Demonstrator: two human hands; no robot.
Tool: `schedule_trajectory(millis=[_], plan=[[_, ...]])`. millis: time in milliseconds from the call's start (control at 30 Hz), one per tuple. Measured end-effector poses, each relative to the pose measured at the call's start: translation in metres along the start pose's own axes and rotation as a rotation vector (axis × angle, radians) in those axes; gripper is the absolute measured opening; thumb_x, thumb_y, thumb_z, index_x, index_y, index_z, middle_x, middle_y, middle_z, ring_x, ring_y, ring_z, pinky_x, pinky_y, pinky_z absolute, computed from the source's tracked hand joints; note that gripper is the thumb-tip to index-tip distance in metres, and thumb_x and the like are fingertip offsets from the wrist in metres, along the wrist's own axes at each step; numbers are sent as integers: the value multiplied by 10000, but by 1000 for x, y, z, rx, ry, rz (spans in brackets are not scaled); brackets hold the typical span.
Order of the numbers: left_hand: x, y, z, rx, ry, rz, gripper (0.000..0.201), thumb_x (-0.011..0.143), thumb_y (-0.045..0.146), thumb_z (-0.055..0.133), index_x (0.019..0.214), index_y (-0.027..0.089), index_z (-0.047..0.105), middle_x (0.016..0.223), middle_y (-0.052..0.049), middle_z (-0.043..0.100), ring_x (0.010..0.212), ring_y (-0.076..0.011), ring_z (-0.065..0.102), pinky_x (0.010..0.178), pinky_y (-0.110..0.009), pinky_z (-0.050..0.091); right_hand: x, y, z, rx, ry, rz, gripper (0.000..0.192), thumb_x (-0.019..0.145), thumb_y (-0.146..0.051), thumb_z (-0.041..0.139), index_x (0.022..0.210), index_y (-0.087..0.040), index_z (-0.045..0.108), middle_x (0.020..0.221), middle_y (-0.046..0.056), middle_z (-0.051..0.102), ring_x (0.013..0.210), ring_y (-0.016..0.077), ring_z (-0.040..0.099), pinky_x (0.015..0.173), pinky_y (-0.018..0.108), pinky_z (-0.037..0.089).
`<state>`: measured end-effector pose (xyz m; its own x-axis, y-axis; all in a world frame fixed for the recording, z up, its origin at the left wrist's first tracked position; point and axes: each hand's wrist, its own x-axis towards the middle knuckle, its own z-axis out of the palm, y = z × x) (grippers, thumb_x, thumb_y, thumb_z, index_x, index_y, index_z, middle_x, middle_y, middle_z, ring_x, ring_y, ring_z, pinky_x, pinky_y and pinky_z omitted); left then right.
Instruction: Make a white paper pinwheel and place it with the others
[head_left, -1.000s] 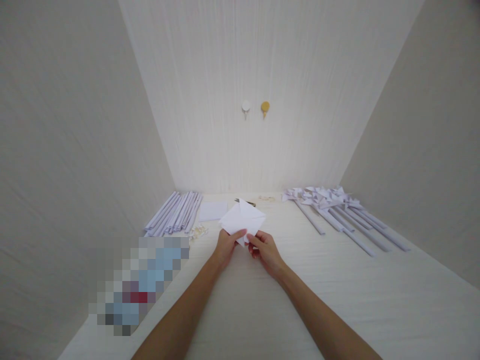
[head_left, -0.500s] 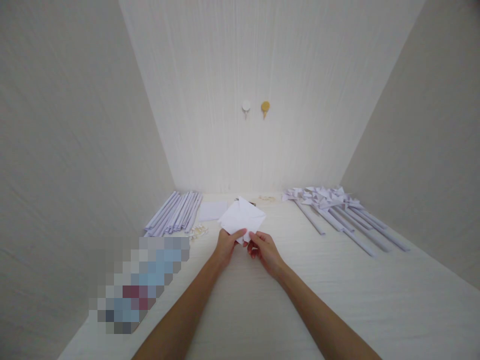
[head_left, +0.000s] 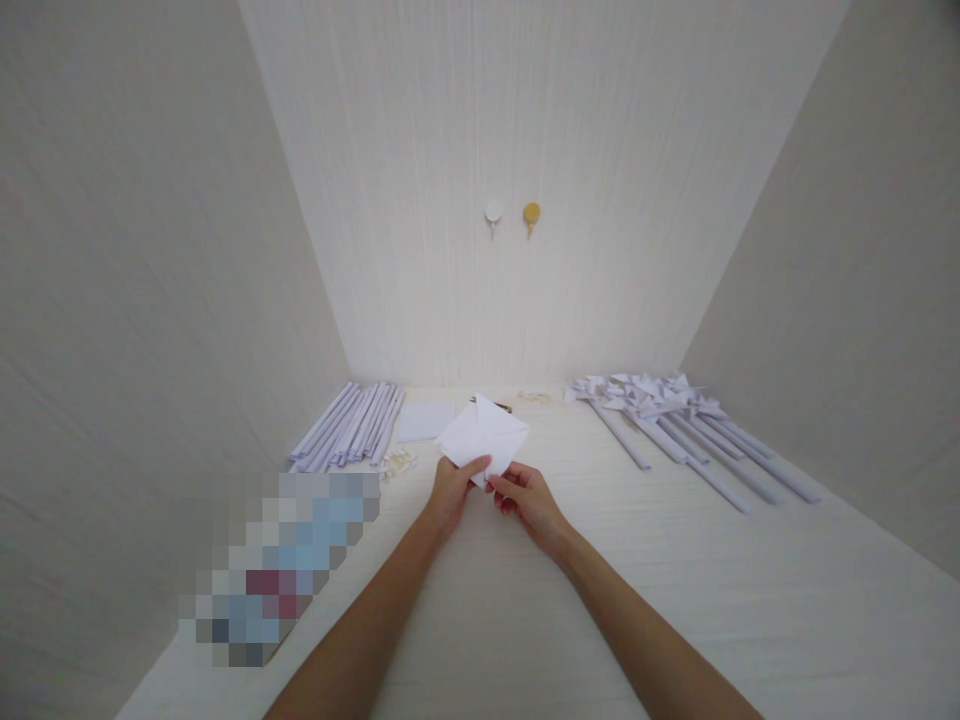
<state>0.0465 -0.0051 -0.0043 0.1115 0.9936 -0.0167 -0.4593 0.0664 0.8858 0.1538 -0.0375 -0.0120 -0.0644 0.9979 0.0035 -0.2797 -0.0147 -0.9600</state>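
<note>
A white square of paper [head_left: 484,432], cut in toward its middle, is held up corner-on above the white surface. My left hand [head_left: 452,490] is closed on its lower left edge, thumb lying over the front. At the bottom corner, my right hand [head_left: 525,497] pinches the paper between thumb and bent fingers. Behind the square, a dark slim tool [head_left: 507,408] is mostly hidden. A stack of white paper sheets [head_left: 426,422] lies just to the left, with a small pile of pale bits [head_left: 397,463] in front of it.
Several rolled paper sticks [head_left: 352,425] lie at the far left. Finished-looking paper pinwheels [head_left: 645,395] on paper sticks are heaped at the far right. A pixelated, blurred object [head_left: 292,560] rests front left. A white hook [head_left: 493,212] and a yellow hook [head_left: 531,213] are on the back wall.
My right fingers have shifted slightly left and down at the paper's bottom corner. The paper's lower right part now looks flatter. My left hand keeps its hold.
</note>
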Motion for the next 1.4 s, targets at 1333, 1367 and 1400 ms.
schedule_trajectory(millis=[1333, 1367, 1400], plan=[[-1, 0, 1, 53, -128, -20, 247, 487, 243, 695, 653, 117, 564, 463, 23, 541, 388, -87, 437, 408, -231, 362, 1, 0, 0, 45, 5, 27, 219, 537, -329, 681, 558, -140, 572, 499, -8, 574, 415, 66, 442, 405, 206, 284], [-1, -1, 0, 59, -124, -20, 248, 484, 247, 697, 648, 117, 565, 460, 23, 538, 397, -90, 443, 413, -232, 365, 1, 0, 0, 47, 6, 30, 218, 534, -327, 681, 560, -140, 572, 498, -9, 573, 413, 66, 441, 404, 207, 284], [0, -1, 0, 68, -119, -17, 248, 483, 250, 699, 645, 118, 567, 459, 22, 537, 407, -94, 450, 419, -233, 369, 1, 0, 0, 50, 6, 33, 217, 533, -327, 680, 562, -141, 572, 498, -9, 572, 413, 67, 441, 404, 207, 284]])
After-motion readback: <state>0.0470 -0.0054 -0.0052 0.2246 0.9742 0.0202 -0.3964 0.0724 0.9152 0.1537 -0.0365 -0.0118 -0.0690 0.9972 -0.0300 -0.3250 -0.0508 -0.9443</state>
